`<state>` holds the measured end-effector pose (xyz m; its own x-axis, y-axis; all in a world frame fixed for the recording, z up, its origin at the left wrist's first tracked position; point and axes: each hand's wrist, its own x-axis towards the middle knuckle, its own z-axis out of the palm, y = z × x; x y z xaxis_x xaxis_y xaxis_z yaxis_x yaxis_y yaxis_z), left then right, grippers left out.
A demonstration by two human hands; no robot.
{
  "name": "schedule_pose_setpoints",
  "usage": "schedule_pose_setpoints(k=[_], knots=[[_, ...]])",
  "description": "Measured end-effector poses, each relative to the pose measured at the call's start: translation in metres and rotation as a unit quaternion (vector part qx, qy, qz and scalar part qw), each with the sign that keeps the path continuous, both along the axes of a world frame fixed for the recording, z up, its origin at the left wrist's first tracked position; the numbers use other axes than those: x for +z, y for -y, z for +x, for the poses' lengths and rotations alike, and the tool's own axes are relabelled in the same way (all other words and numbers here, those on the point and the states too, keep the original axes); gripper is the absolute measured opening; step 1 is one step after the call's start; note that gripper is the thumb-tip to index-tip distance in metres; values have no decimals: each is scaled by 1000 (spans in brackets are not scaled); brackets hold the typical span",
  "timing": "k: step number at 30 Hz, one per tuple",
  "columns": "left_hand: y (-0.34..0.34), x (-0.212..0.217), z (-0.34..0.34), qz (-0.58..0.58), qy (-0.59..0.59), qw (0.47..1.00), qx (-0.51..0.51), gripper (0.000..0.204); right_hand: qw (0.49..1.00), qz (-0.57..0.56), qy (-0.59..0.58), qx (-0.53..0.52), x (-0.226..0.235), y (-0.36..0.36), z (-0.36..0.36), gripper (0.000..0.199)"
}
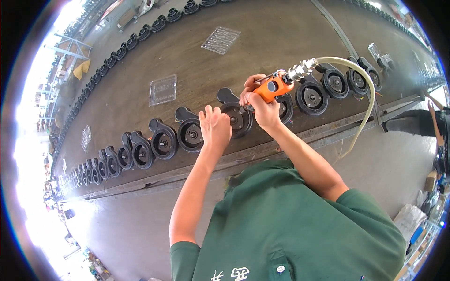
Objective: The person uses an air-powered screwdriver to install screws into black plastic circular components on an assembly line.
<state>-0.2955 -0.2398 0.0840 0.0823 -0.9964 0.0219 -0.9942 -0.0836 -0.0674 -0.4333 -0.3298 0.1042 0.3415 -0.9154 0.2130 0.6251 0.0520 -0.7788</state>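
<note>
My right hand (263,104) grips an orange air screwdriver (275,88) with a silver hose coupling (301,70) at its back end. The tool is tilted, and its front end points down and left over a round black housing (240,122) with a metal disc inside. Beside that housing is my left hand (216,127), its fingers bent and drawn together at the left rim. Whatever lies between those fingertips is hidden. Just left of this hand, another black housing (191,134) shows a small shaft at its centre.
A pale hose (370,100) loops from the coupling down past the metal table edge (323,132). Black housings (164,142) line the near edge on both sides, with another row (144,33) along the far side. Clear plastic trays (163,90) lie mid-table. Another person (415,122) is at far right.
</note>
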Motion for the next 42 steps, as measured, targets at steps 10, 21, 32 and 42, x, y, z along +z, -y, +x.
schedule_pose_setpoints(k=[10, 21, 32, 42], knots=[[-4, -1, 26, -91, -201, 974, 46, 9, 999, 14, 23, -17, -2, 3, -3, 21], [24, 8, 24, -74, 39, 981, -173, 7, 997, 57, 44, -33, -15, -4, -11, 22], [42, 17, 2, 36, 253, 929, -269, 7, 993, 71, 32, -83, -15, -13, -32, 26], [59, 1, 16, -4, 266, 909, -320, 9, 984, 85, 43, -151, -17, -22, -56, 19]])
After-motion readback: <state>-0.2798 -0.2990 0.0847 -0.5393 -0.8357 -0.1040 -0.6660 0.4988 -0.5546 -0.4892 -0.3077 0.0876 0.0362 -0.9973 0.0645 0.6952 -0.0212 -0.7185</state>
